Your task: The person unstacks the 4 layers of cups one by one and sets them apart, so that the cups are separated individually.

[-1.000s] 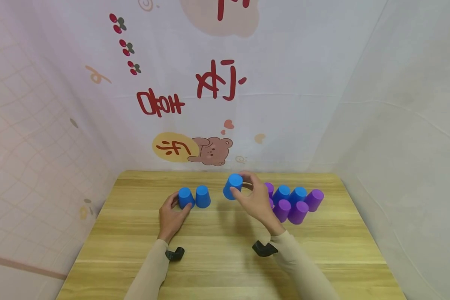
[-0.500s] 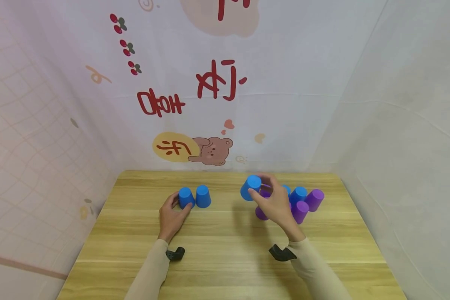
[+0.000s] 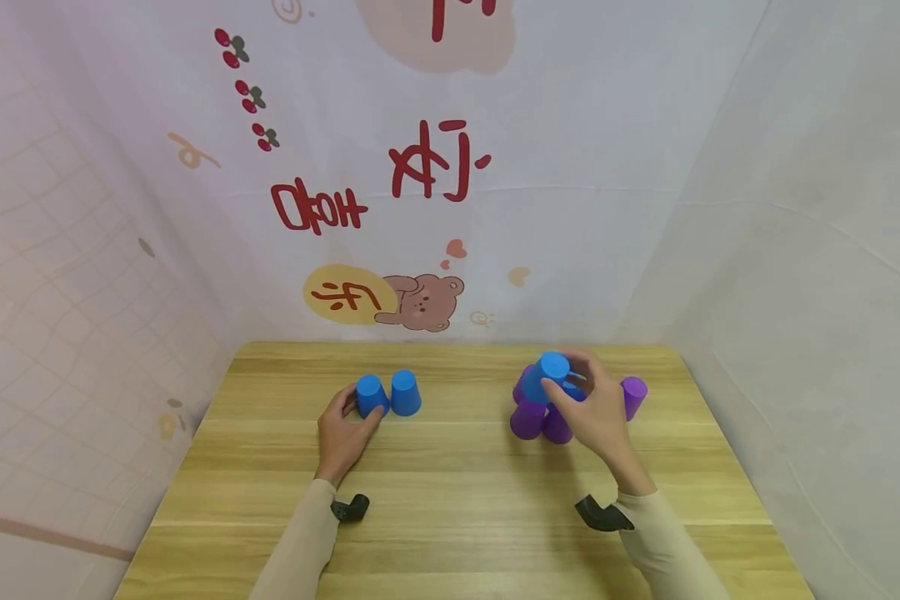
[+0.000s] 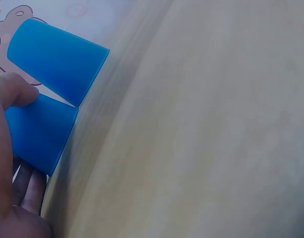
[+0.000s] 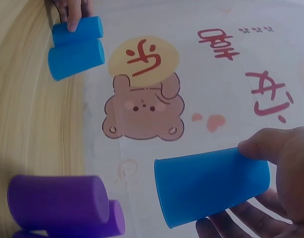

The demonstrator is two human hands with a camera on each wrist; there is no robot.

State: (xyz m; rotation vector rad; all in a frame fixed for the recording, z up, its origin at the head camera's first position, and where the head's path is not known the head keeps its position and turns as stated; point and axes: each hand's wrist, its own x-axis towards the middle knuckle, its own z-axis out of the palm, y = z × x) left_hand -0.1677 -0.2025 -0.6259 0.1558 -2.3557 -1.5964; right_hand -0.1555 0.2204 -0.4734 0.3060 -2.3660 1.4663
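Observation:
My left hand [image 3: 345,436] curls round an upside-down blue cup [image 3: 371,396] on the table, thumb on its near side. A second blue cup [image 4: 58,59] stands right beside it, also upside down. My right hand [image 3: 594,408] pinches another blue cup [image 5: 211,186] between thumb and fingers, bottom end up. That cup is held raised, overlapping a group of cups on the right in the head view. Among these, purple cups [image 3: 527,420] show in front, and part of a blue cup [image 3: 574,391] shows behind my fingers; others are hidden by the hand.
A purple cup [image 3: 633,397] shows to the right of my right hand. The wooden table [image 3: 450,517] ends at a white cloth wall [image 3: 585,250] printed with a bear [image 5: 144,109] and red characters. Cloth also hangs on both sides.
My right hand has carried its blue cup rightward, from mid-table to over the group of cups. The left hand has stayed on its cup.

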